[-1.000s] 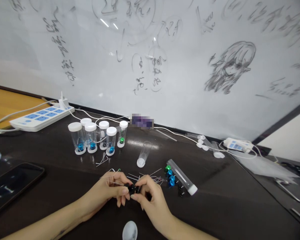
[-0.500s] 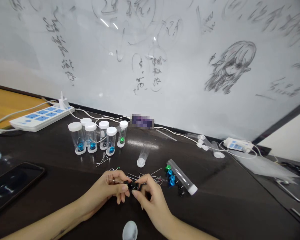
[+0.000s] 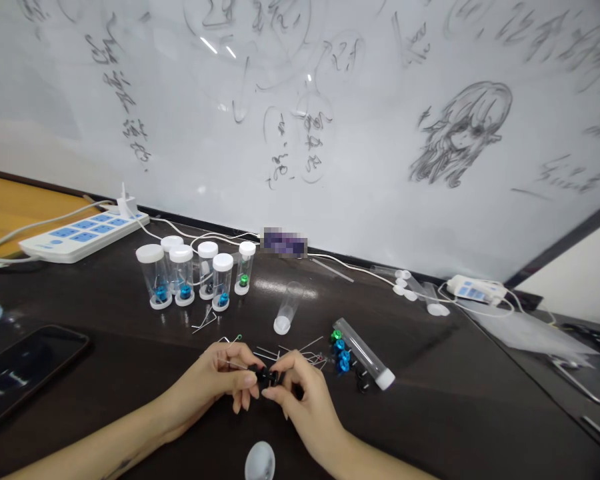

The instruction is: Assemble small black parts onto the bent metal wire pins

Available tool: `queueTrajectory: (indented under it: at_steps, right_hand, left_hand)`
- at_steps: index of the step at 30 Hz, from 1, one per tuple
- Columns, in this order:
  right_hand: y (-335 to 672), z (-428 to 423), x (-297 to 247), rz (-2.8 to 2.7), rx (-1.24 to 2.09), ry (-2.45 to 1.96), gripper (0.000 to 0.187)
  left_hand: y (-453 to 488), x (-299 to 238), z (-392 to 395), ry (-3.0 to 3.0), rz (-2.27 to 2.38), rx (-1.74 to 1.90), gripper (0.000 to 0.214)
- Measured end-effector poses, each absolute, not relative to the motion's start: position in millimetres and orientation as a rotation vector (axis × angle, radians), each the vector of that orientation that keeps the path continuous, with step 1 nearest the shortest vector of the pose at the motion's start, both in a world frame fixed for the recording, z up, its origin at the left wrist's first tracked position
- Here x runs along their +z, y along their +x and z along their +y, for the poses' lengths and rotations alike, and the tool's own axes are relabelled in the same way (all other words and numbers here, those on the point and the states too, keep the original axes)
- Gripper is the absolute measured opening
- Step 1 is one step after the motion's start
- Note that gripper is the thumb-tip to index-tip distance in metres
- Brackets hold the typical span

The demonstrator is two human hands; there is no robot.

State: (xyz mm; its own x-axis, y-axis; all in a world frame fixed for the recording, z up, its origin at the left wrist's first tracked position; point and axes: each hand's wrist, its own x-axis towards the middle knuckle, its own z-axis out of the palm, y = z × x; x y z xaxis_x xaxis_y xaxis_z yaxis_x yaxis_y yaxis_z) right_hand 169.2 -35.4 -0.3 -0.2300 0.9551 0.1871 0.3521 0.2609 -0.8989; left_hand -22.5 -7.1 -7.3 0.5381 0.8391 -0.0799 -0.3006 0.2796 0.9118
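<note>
My left hand [image 3: 223,375] and my right hand [image 3: 303,390] meet above the near middle of the table. Between their fingertips is a small black part [image 3: 267,377], pinched from both sides; its exact kind is hard to make out. A thin metal rod [image 3: 233,364] runs leftward from it, across my left fingers. Just behind the hands lie several thin bent metal wires [image 3: 305,357], partly hidden by my right hand. To the right, small green [image 3: 337,335], blue [image 3: 344,361] and black parts [image 3: 363,382] lie beside a clear tube [image 3: 363,350] with a white cap.
Several white-capped clear tubes [image 3: 181,273] holding small parts stand at back left. Another tube [image 3: 289,308] lies behind the hands. A phone [image 3: 30,373] and power strip [image 3: 87,237] are at left, a whitish oval thing [image 3: 260,461] in front. A whiteboard [image 3: 360,220] stands behind.
My right fingers have shifted slightly on the black part, and more of it shows between the hands. Everything else on the table stays in place.
</note>
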Motion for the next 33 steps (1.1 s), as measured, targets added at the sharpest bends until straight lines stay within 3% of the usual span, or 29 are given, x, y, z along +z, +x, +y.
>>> queueTrajectory:
  at_steps: [5,8,13,18,21,33]
  right_hand:
    - [171.1,-34.2,-2.6,-1.795,1.040,-1.130,0.028]
    - [170.0,-34.3,-2.7,-1.755,1.003,-1.174,0.014]
    - [169.9,-34.6,-2.4,-1.726,0.978,-1.166,0.017]
    - [171.5,-33.7,-1.7,-1.793,1.074,-1.113,0.035]
    - [170.4,-32.6,-2.5,-1.731,1.044,-1.167,0.022]
    - [169.6,-34.3,-3.4,-1.678,1.038,-1.181,0.019]
  left_hand:
    - [-22.7,-8.4,-7.1,1.026,0.610,0.832,0.017]
    - [-23.3,-8.9,-7.9,1.023,0.610,0.832,0.015]
    - [-22.6,-9.6,-8.2,1.019,0.618,0.836,0.016]
    - [-21.9,-9.3,-8.5,1.016,0.601,0.816,0.016]
    - [-22.5,-8.5,-7.6,1.017,0.611,0.816,0.016]
    - [-22.1,-10.6,-7.2,1.019,0.610,0.822,0.016]
